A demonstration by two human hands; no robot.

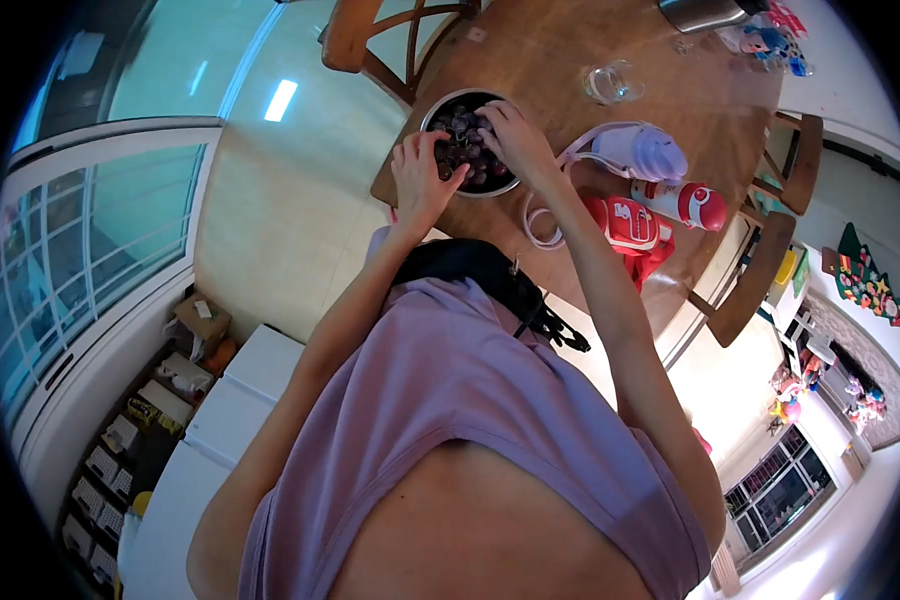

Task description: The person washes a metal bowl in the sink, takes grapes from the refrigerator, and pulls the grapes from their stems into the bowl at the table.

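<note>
A round metal bowl (510, 187) full of dark purple grapes (458, 122) stands at the near corner of the wooden table. My left hand (422, 185) reaches over the bowl's left side, with thumb and fingers curled round grapes. From the right, my right hand (515, 143) comes in over the rim, its bent fingers gripping grapes near the middle of the bowl. Some fingertips are lost among the fruit, so the exact grapes held cannot be made out.
Right of the bowl are a lilac bottle (642, 152) with a strap, a red-and-white bottle (698, 207) and a red pouch (625, 224). Farther back stand a glass (610, 84) and a metal jug (708, 12). Wooden chairs (755, 285) surround the table.
</note>
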